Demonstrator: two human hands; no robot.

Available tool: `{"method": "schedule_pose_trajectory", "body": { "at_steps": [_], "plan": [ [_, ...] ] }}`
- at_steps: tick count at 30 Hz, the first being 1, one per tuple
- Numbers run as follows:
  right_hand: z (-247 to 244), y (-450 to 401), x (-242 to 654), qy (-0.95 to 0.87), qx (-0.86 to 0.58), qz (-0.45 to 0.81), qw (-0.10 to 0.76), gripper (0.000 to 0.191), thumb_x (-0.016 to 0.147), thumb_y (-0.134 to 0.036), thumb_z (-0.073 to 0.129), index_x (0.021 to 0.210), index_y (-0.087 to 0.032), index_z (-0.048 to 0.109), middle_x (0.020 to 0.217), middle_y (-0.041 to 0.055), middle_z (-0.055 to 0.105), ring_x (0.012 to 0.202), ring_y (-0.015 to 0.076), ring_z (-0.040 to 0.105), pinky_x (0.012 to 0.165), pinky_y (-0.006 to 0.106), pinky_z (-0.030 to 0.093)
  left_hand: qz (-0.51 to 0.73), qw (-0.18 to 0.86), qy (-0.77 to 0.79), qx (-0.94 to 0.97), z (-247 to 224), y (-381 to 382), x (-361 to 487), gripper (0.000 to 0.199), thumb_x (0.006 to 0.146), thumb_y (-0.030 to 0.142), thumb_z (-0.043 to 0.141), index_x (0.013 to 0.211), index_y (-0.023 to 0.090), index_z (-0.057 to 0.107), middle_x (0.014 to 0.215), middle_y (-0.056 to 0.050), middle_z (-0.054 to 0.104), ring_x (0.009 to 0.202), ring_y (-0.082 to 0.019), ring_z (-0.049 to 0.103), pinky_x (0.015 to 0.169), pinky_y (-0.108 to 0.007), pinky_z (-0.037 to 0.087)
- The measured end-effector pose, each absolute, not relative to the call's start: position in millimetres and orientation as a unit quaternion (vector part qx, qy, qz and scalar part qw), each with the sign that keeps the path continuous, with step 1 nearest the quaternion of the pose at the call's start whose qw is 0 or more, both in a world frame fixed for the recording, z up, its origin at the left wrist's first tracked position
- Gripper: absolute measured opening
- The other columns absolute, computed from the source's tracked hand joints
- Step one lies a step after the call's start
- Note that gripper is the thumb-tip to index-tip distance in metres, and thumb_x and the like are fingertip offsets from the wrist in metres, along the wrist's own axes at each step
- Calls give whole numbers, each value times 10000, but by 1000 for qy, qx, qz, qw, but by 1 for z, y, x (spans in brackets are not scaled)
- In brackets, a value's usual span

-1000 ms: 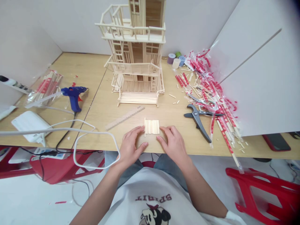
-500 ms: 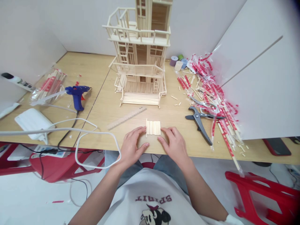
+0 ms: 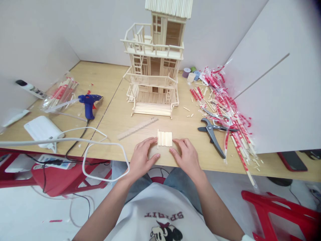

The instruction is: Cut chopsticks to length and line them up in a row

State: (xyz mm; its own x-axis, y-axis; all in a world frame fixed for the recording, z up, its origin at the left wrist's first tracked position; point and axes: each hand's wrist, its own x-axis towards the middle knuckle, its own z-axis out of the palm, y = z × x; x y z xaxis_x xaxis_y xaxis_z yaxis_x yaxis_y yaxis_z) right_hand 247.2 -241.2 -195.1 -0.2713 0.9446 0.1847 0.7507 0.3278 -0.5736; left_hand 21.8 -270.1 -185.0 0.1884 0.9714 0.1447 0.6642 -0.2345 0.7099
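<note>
Head view, live at the desk: left hand and right hand are seen open, palms down, fingers lightly curved — no grip is being taken. Between them, a small panel of parallel wooden sticks is laid flat near the desk's front edge, w/ one crosspiece along its left side. Right fingertips are seen at the panel's lower right corner; whether contact is made can't be told. Left fingers are placed just beside it.

Behind, a multi-storey stick house model is stood upright on the wooden desk, a notched wooden ruler lying angled before it. To the left, a blue hot glue gun is parked by a bag of chopsticks — white cable looped across the front. To the right, black-handled snips are seen beside a heap of red-wrapped chopsticks, thread spools behind.
</note>
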Motion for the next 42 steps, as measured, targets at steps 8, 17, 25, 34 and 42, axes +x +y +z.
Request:
{"method": "schedule_pose_trajectory", "body": {
  "at_steps": [8, 17, 25, 34, 42],
  "plan": [
    [-198, -240, 252, -754, -533, 221, 314, 356, 968, -429, 571, 1225, -187, 621, 1082, 111, 642, 992, 255, 623, 880, 408, 513, 393, 287, 561, 670, -185, -269, 9, 372, 955, 337, 563, 1309, 228, 541, 1403, -110, 598, 1298, -244, 566, 1087, -434, 458],
    [-195, -242, 256, -705, -532, 253, 395, 276, 972, -388, 554, 1116, -177, 658, 876, 42, 598, 672, 157, 528, 656, 315, 473, 210, 7, 758, 617, -187, -239, -58, 289, 910, 343, 543, 1079, 128, 636, 1156, -214, 623, 1128, -412, 555, 964, -580, 442],
    [-194, -244, 255, -699, -526, 259, 409, 269, 967, -388, 560, 1111, -186, 665, 875, 46, 611, 687, 159, 541, 642, 303, 482, 251, 103, 752, 600, -194, -238, -73, 267, 816, 435, 608, 924, 190, 599, 905, -90, 637, 898, -288, 601, 850, -429, 485],
    [-187, -234, 253, -691, -512, 296, 417, 256, 956, -388, 583, 1086, -188, 677, 879, 45, 638, 690, 153, 561, 606, 281, 477, 387, 264, 732, 495, -179, -250, -73, 330, 719, 467, 684, 892, 212, 566, 778, -3, 619, 704, -181, 583, 677, -306, 470],
    [-175, -220, 251, -587, -448, 488, 465, 459, 932, -521, 586, 1270, -216, 531, 850, 29, 664, 570, 127, 558, 495, 250, 458, 462, 475, 543, 517, -164, -264, -19, 323, 771, 433, 750, 879, 210, 543, 805, -14, 627, 740, -158, 607, 703, -299, 500]
  ]
}}
